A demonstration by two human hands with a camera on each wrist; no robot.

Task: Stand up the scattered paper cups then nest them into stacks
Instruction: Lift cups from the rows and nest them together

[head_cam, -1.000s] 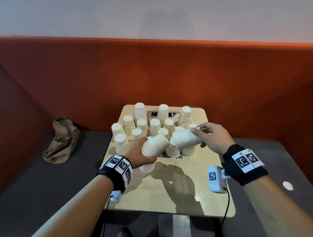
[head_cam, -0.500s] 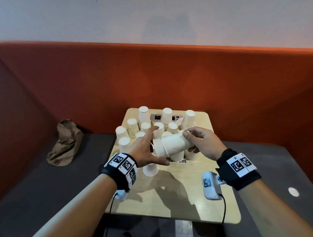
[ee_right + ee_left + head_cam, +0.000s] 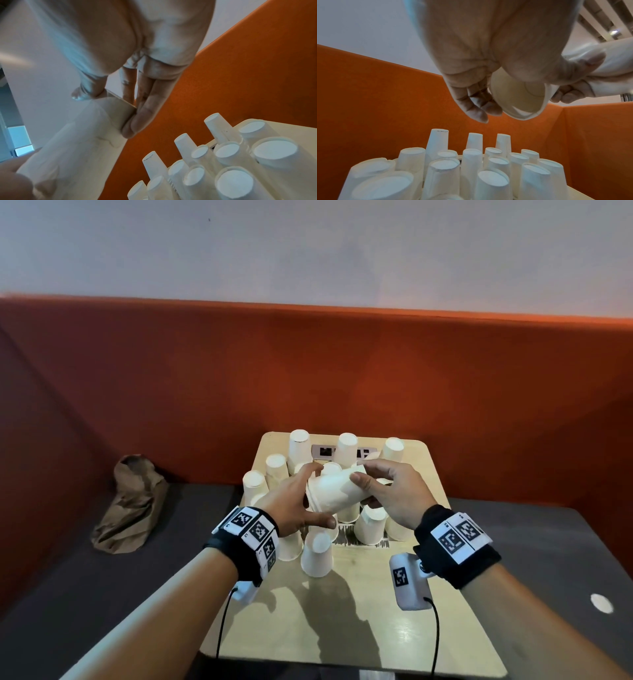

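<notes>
A nested stack of white paper cups point(image 3: 334, 491) lies sideways in the air above the table, held from both ends. My left hand point(image 3: 318, 496) cups its wide open end, thumb below and fingers above; the left wrist view shows the stack's open mouth point(image 3: 518, 97) against the palm. My right hand point(image 3: 363, 491) grips the narrow end, thumb on top; that end of the stack point(image 3: 82, 142) looks blurred in the right wrist view. Below, several cups stand upside down on the small wooden table point(image 3: 359, 628), the nearest single cup point(image 3: 317, 556) in front. Taller nested stacks point(image 3: 298, 450) stand at the back.
A crumpled brown paper bag point(image 3: 130, 505) lies on the dark bench seat to the left. The orange backrest point(image 3: 308, 371) closes off the far side. A small device with black-and-white markers point(image 3: 325, 451) sits among the back cups. The table's near half point(image 3: 359, 645) is bare wood.
A second ago each hand held its own sideways cups. They came together and nested into one stack, and my left hand moved round to its wide end.
</notes>
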